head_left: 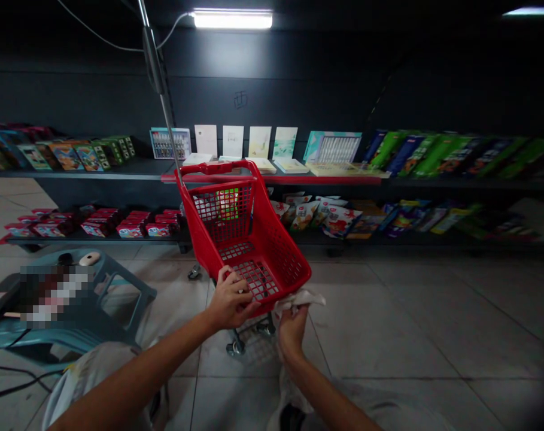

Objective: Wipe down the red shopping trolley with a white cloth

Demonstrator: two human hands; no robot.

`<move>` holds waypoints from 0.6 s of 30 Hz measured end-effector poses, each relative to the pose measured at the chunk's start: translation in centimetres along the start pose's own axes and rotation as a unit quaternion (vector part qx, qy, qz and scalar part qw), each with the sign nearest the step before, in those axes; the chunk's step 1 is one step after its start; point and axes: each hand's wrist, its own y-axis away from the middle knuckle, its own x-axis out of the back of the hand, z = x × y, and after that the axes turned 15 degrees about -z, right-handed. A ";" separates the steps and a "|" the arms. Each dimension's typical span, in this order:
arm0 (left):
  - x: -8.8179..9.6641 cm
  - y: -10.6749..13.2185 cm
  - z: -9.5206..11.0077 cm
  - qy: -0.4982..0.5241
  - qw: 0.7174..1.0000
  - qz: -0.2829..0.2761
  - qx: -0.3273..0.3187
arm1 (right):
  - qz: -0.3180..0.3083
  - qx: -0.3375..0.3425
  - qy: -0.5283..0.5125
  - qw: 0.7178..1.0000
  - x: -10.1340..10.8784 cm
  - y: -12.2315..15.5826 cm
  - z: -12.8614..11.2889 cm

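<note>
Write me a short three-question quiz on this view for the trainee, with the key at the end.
1. Which hand holds the whitish cloth?
2. True or false: the left hand is on the push handle of the red cart.
3. Where is the lit tube lamp? A) beneath the cart; B) above the upright booklets; C) inside the cart.

Key: 1. The right hand. 2. False: it is at the cart's near rim. 3. B.
</note>
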 end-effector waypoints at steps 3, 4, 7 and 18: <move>0.2 0.0 -0.1 0.016 1.000 -0.003 0.002 | -0.013 -0.032 -0.005 0.999 -2.7 4.0 -1.9; 0.4 0.0 -0.2 0.019 1.000 -0.006 0.003 | -0.040 -0.021 0.005 0.999 -3.3 5.0 -2.6; 1.2 0.0 -0.5 0.030 0.999 -0.014 0.006 | -0.101 0.045 0.041 0.993 -3.9 6.4 -5.1; 2.1 0.5 -1.3 0.097 0.995 -0.026 -0.002 | -0.107 0.357 0.273 0.887 2.1 -3.3 -13.5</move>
